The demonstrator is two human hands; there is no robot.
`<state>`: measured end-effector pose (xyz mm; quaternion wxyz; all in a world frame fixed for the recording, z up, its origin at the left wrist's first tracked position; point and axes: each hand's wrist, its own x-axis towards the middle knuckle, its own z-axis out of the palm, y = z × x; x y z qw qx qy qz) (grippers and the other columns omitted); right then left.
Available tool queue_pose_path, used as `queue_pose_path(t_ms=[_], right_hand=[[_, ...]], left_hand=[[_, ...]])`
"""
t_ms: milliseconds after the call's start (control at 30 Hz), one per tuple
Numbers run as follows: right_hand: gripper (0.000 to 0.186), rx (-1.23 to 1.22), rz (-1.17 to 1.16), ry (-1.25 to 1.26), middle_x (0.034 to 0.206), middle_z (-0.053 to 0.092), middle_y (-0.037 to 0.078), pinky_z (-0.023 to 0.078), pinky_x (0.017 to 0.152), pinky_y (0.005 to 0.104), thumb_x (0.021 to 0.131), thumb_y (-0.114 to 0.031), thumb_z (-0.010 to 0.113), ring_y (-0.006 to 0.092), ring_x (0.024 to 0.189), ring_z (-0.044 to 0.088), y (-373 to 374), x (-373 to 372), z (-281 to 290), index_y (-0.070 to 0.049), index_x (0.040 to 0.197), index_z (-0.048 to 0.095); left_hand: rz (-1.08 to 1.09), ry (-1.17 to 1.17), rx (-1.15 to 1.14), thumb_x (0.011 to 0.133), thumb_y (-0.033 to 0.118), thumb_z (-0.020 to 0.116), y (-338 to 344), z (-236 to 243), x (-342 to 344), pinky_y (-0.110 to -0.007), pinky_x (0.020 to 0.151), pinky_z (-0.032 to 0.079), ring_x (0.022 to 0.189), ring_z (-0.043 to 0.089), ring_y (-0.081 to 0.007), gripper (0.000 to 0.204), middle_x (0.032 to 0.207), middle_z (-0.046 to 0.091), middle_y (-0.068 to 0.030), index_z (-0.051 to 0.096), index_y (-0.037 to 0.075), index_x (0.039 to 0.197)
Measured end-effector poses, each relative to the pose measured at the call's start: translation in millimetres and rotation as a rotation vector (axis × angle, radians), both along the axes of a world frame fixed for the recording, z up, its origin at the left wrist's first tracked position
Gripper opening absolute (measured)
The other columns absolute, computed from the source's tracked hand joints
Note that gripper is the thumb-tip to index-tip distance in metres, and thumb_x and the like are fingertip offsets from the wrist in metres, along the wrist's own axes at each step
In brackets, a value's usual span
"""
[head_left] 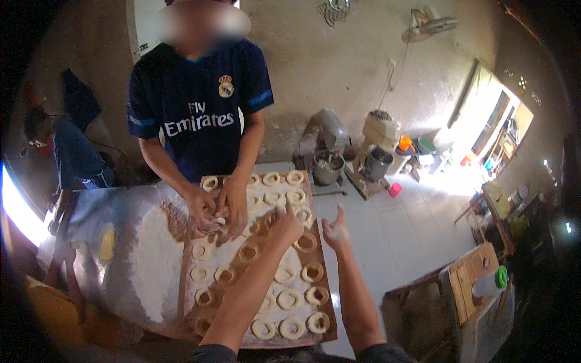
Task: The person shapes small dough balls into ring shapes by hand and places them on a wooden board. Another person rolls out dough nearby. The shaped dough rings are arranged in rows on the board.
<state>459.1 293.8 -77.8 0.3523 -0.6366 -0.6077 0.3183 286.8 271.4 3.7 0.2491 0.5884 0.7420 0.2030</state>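
Pale dough rings (290, 299) lie in rows on a floured brown board (316, 254) in front of me. My left hand (287, 228) is over the far right part of the board, beside the rings there. Its fingers are bunched, and whatever they may hold is hidden. Off the board's right edge, my right hand (336, 231) is raised with thumb and fingers apart, flour on it and nothing in it. Across the board, a co-worker's hands (223, 209) work a small piece of dough (220, 221).
A metal-topped table (109, 284) with spread flour adjoins the board on the left. Two stand mixers (330, 136) and a pink cup (395, 190) are on the floor beyond. At the right, a green-lidded container (490, 282) sits by a wooden board (463, 290). Another person bends at far left.
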Motion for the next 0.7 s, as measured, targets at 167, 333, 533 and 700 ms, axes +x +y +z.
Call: queue_pose_path(t_ms=[167,333,533,700], right_hand=[[0.091,0.006,0.213,-0.351,0.096,0.064,0.024,0.048,0.089,0.0489,0.08,-0.036,0.071,0.0418,0.095,0.061,-12,-5,-1,-0.009,0.152,0.022],[0.098,-0.129,0.226,-0.437,0.108,0.064,0.027,0.046,0.095,0.0508,0.075,-0.042,0.074,0.0476,0.107,0.058,-9,-14,6,-0.013,0.153,0.02],[0.101,-0.095,0.211,-0.447,0.114,0.06,0.03,0.045,0.098,0.0517,0.078,-0.043,0.073,0.0496,0.113,0.055,-13,-11,3,-0.011,0.154,0.015],[0.102,-0.092,0.185,-0.39,0.105,0.061,0.027,0.05,0.085,0.0476,0.082,-0.038,0.073,0.0424,0.095,0.062,-18,-8,-19,-0.01,0.155,0.007]], left_hand=[[-0.232,0.292,-0.191,0.085,0.04,0.065,-23,-12,-6,-0.056,0.112,0.029,0.137,0.035,-0.0459,0.082,0.15,0.03,-0.0304,0.027,0.011,0.151],[-0.282,0.348,-0.216,0.078,0.038,0.074,-17,-10,5,-0.06,0.111,0.027,0.139,0.034,-0.0447,0.096,0.152,0.028,-0.0293,0.021,0.014,0.153],[-0.29,0.319,-0.177,0.078,0.039,0.076,-11,-25,8,-0.062,0.112,0.025,0.138,0.032,-0.048,0.101,0.149,0.031,-0.0298,0.015,0.015,0.154],[-0.235,0.321,-0.047,0.087,0.043,0.065,-13,-56,6,-0.062,0.109,0.029,0.134,0.036,-0.0518,0.089,0.145,0.033,-0.0325,0.015,0.014,0.154]])
